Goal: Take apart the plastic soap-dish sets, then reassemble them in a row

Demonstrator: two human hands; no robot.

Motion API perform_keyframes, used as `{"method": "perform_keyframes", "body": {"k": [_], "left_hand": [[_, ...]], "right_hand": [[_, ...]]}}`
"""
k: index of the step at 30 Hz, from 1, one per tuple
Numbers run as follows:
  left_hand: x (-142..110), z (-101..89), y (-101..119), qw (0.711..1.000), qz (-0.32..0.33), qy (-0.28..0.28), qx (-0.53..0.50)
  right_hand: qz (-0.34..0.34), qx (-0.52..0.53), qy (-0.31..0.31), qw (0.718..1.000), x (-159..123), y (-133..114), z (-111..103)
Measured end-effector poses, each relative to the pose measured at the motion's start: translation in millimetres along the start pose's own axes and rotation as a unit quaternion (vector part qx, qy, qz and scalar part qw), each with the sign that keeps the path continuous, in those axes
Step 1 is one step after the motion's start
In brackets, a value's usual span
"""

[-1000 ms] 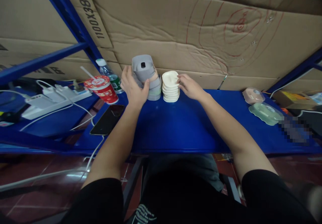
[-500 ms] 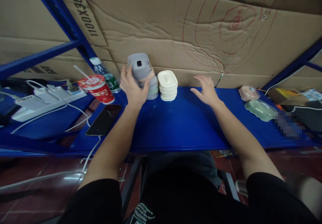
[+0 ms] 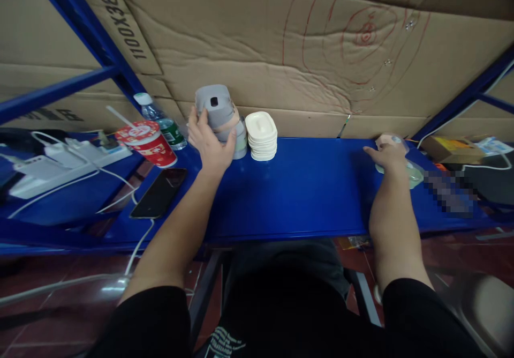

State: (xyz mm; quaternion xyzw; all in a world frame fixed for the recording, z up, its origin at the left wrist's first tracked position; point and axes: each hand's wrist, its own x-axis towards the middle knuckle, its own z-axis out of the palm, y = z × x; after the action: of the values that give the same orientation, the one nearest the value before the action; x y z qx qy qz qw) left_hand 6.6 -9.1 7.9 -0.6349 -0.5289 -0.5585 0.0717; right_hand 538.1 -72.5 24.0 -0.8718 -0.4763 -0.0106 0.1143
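Note:
My left hand [image 3: 209, 142] is wrapped round the left side of a leaning stack of grey plastic parts [image 3: 217, 109] at the back of the blue shelf [image 3: 305, 192]. A stack of white soap-dish-like trays [image 3: 262, 135] stands just right of it, untouched. My right hand [image 3: 386, 155] lies far to the right, over the left end of a green dish [image 3: 415, 174] and just in front of a pink dish [image 3: 391, 139]. Its fingers are seen from behind, so their grip is unclear.
A red paper cup with a straw [image 3: 148, 142], a water bottle [image 3: 160, 121] and a black phone on a cable [image 3: 158, 193] lie left of the stacks. A white power strip [image 3: 60, 159] sits further left. Cardboard sheets [image 3: 305, 52] close off the back.
My right hand left the white stack and swept right along the shelf to the pink and green dishes. My left hand stayed on the grey stack.

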Motion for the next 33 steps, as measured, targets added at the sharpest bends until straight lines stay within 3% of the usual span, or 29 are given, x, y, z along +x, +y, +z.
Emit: {"method": "perform_keyframes", "body": {"k": [2,5,9,11,17,21,26,29,33], "left_hand": [[-0.6,0.9,-0.1,1.0,0.004,0.008,0.005],[-1.6,2.3,-1.7,0.999,0.023,0.023,0.001],[-3.8,4.3,-3.3,0.996,0.075,0.046,-0.011],[-4.9,5.4,-3.7,0.994,0.097,0.051,-0.015],[-4.3,5.2,-4.5,0.985,0.164,0.017,-0.046],[-8.6,4.1,4.1,0.968,0.238,-0.047,-0.063],[-21.0,7.1,22.4,0.941,0.293,-0.157,-0.058],[-26.1,9.5,29.7,0.919,0.323,-0.216,-0.068],[-30.4,11.8,37.4,0.894,0.363,-0.241,-0.105]], "right_hand": [[-0.025,0.008,-0.033,0.999,-16.0,-28.6,-5.0],[-0.147,0.037,-0.025,0.988,-40.5,-70.9,-2.7],[-0.371,0.117,0.019,0.921,-53.1,-98.5,18.5],[-0.431,0.116,0.012,0.895,-48.8,-100.5,33.3],[-0.495,0.136,-0.031,0.858,-40.2,-102.3,56.5],[-0.505,0.183,-0.053,0.842,-54.4,-111.8,57.0],[-0.538,0.225,-0.138,0.801,-70.0,-126.1,59.9],[-0.545,0.27,-0.126,0.784,-77.8,-133.9,56.0],[-0.547,0.346,-0.075,0.759,-89.5,-142.5,45.8]]}}
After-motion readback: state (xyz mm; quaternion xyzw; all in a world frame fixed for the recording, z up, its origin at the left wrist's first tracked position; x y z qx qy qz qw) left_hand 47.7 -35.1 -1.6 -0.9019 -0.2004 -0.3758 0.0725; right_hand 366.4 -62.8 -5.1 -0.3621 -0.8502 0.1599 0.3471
